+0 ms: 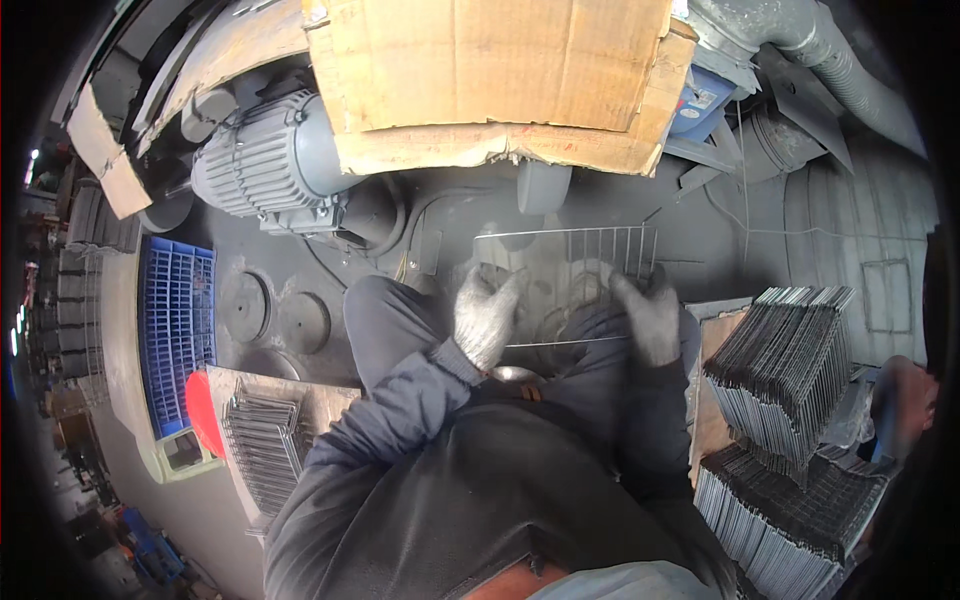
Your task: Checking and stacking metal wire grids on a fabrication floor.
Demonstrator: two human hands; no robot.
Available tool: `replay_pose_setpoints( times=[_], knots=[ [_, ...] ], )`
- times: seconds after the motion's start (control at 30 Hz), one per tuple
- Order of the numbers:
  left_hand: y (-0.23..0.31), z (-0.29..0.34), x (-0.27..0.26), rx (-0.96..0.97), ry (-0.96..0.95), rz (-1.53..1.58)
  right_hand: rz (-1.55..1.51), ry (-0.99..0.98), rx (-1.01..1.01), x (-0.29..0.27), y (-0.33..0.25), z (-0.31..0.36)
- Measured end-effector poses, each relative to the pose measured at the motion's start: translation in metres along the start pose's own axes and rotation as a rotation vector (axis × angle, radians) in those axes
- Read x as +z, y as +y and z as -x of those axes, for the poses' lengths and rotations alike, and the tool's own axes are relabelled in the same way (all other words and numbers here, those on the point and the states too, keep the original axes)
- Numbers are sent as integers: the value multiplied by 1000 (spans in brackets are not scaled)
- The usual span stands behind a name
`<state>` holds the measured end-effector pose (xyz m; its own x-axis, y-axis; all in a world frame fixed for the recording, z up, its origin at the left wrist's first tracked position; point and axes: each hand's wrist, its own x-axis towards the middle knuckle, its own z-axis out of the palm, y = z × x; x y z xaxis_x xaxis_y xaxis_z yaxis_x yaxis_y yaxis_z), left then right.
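A rectangular wire rack point(560, 233) with thin metal bars spans the space between my hands, above my lap. My left hand point(487, 318), in a grey work glove, is closed on the rack's left side with the thumb up. On the opposite side my right hand point(650, 318), gloved too, grips the rack near its right edge; its fingers are partly hidden and slightly blurred. To my right stands a tall stack of dark wire racks point(785, 355), above another stack point(790, 510). On my left a smaller pile of wire racks point(262, 450) lies on a board.
Ahead of me, cardboard sheets point(490, 70) cover a machine. A grey electric motor point(265, 155) sits at the far left. Left of me are a blue plastic crate point(180, 330), a red round object point(203, 400) and round discs point(245, 306) on the floor. A duct point(850, 70) runs at the far right.
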<state>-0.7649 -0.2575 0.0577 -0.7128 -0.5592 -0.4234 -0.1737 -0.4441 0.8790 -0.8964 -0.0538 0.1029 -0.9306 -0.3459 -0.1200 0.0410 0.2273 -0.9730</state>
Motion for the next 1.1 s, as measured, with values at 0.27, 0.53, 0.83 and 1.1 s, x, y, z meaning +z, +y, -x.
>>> replay_pose_setpoints(
  times=[0.27, 0.53, 0.83, 1.1],
  knots=[
    [10, -45, -34, -123, -140, 72, -138, -171, 187, 16, 53, -43],
    [29, -54, -52, -139, -148, -54, -76, -25, 243, 40, 39, -25],
    [21, -50, -66, -240, -101, -21, 212, -157, -69, 43, 49, -36],
    [29, -55, -12, -195, -281, -161, -227, 99, 233, -4, 55, -17]
  ],
)
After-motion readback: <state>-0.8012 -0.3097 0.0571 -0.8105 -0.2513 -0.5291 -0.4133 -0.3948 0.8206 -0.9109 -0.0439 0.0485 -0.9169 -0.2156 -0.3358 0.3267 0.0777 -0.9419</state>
